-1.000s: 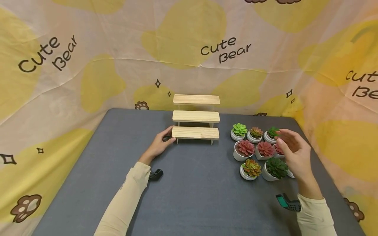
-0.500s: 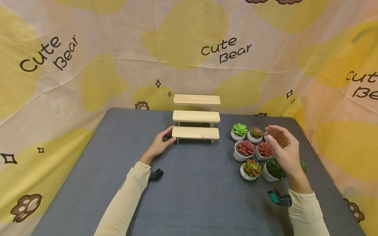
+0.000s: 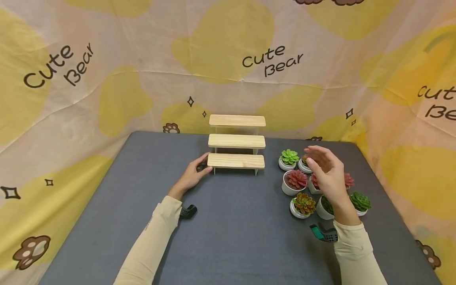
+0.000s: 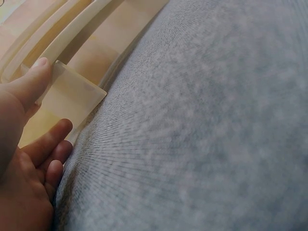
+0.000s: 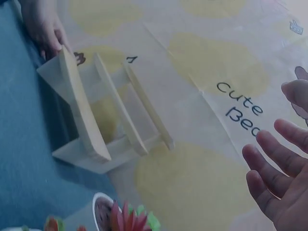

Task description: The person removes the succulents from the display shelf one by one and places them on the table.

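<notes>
A three-tier wooden display stand (image 3: 236, 160) with clear side panels stands at the table's back. My left hand (image 3: 190, 175) holds its left end at the lowest tier; in the left wrist view the thumb lies at the board's edge by the clear panel (image 4: 77, 91). Over the potted succulents on the right hovers my right hand (image 3: 328, 174), fingers loosely bent and nothing held. Around it sit a bright green succulent (image 3: 289, 157), a red one (image 3: 297, 179), an orange-green one (image 3: 304, 204) and a dark green one (image 3: 360, 202). The hand partly covers several other pots.
The grey table (image 3: 242, 237) bears the stand and the pots. A yellow patterned cloth (image 3: 221, 43) rises behind and at both sides. Each wrist wears a black camera mount, such as the right mount (image 3: 324, 233).
My right hand has moved left across the succulents, uncovering the pots at the right and covering ones nearer the middle. The left hand, the stand and the pots have stayed put.
</notes>
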The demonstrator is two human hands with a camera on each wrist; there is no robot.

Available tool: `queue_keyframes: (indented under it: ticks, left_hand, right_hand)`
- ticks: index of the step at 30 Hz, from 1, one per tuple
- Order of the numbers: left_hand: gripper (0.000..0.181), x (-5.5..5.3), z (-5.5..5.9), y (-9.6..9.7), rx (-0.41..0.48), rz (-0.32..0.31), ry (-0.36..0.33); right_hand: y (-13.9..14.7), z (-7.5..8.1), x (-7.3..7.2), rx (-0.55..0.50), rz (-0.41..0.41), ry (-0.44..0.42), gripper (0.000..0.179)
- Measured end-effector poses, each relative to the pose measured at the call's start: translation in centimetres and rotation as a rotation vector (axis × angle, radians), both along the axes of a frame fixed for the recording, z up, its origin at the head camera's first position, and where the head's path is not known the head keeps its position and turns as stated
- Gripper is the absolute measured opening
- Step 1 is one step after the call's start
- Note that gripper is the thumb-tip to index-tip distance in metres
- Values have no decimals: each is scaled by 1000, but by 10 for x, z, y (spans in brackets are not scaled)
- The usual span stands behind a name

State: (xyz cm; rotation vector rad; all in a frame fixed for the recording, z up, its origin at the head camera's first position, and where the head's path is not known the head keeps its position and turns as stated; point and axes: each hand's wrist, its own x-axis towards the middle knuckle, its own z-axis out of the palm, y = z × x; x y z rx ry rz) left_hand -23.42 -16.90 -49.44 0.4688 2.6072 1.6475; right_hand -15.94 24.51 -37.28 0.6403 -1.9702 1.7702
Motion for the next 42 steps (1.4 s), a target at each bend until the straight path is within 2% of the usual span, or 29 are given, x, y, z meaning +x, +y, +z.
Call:
queue_keyframes:
  ticks: [6,12,13,15,25,42]
  left_hand:
    - [62,-1,-2,0,-3,2,-4]
    - [62,-4,-6,-1,11,1,-2]
    - [62,-1,-1,0,16,1,-3]
    - [62,-2,-2,0,20,-1,1]
    - [63,-3,-5,-2,-18,-1,7]
    - [63,-1,-3,-1,1,6,-17]
  right_hand:
    - [-14,2,-5,-13,29,23,33]
    - [-28,4,-10,38,5,-9,34]
    - [-31,4,-11,46,1,-14,34]
    - [-35,4,-14,59,-4,-16,34]
    - [-59,3,-24,80,-8,-55,33]
    - [-75,-5,-37,99,19,-74,33]
